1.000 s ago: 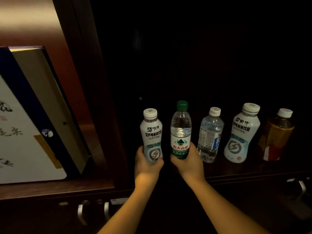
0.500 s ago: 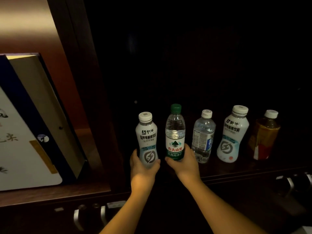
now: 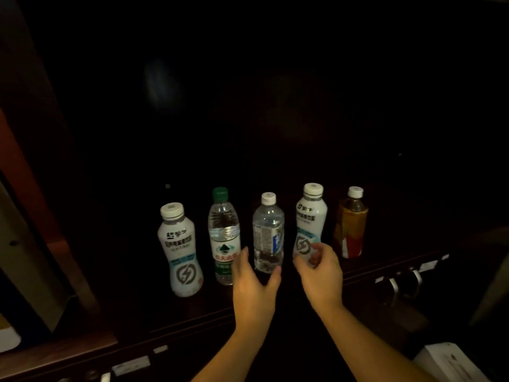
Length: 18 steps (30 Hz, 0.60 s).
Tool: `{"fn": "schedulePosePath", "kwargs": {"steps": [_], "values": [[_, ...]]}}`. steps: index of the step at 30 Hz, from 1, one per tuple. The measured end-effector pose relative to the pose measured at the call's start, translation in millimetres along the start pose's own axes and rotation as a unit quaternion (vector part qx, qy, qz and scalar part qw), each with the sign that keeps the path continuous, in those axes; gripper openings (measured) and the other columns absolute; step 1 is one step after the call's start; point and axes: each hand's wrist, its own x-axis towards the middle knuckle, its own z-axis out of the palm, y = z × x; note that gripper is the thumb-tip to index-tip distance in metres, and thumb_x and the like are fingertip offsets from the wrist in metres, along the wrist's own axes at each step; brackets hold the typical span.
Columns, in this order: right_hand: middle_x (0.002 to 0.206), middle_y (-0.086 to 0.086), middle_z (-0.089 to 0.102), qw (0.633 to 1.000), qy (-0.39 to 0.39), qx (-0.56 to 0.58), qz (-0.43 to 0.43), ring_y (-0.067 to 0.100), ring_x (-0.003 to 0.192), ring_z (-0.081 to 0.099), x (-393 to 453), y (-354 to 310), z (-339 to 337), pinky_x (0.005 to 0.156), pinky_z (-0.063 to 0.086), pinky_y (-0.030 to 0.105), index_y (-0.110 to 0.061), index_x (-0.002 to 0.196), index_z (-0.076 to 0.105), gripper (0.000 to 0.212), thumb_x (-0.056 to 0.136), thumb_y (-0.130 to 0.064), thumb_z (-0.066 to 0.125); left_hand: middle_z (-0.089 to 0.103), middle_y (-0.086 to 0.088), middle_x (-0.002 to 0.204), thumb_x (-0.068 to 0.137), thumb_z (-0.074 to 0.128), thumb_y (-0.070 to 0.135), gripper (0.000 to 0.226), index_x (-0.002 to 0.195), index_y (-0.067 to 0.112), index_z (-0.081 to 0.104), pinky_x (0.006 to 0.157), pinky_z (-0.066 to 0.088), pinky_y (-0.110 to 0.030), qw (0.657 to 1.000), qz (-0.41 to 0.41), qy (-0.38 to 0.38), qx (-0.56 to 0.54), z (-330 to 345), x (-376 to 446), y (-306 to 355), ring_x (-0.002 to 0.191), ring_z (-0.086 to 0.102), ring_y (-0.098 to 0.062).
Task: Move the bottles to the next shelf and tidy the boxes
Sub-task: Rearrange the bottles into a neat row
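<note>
Five bottles stand in a row on a dark shelf: a white drink bottle, a green-capped water bottle, a clear white-capped bottle, a second white drink bottle and an amber tea bottle. My left hand is spread open at the clear bottle's base, thumb on its left and fingers on its right, with a gap around it. My right hand curls around the foot of the second white bottle, fingers across its label.
A large box leans in the compartment to the left, behind a wooden divider. Metal drawer handles sit below the shelf edge. A white box lies at the bottom right.
Both hands have let go of the first white bottle and the green-capped bottle, which stand on the shelf, and shifted right to the clear bottle and second white bottle. The view has swung right.
</note>
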Motion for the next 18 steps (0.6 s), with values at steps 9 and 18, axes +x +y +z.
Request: {"fn": "schedulePosePath", "kwargs": {"steps": [9, 18], "values": [[0.128, 0.01, 0.05, 0.997, -0.037, -0.063, 0.033, 0.025, 0.115, 0.053, 47, 23, 0, 0.089, 0.051, 0.041, -0.01, 0.135, 0.042, 0.083, 0.071, -0.051, 0.077, 0.03, -0.013, 0.145, 0.073, 0.078, 0.034, 0.094, 0.145, 0.011, 0.022, 0.101, 0.042, -0.043, 0.991, -0.13, 0.007, -0.009, 56, 35, 8, 0.129, 0.04, -0.031], [0.109, -0.001, 0.059, 0.994, -0.082, -0.074, -0.014, 0.017, 0.102, 0.059, 58, 31, 4, 0.081, 0.054, 0.04, -0.018, 0.123, 0.051, 0.064, 0.068, -0.034, 0.08, 0.031, -0.007, 0.141, 0.084, 0.068, 0.025, 0.076, 0.147, 0.017, 0.025, 0.093, 0.044, -0.032, 0.994, -0.108, 0.0, -0.016, 59, 37, -3, 0.119, 0.049, -0.023]]}}
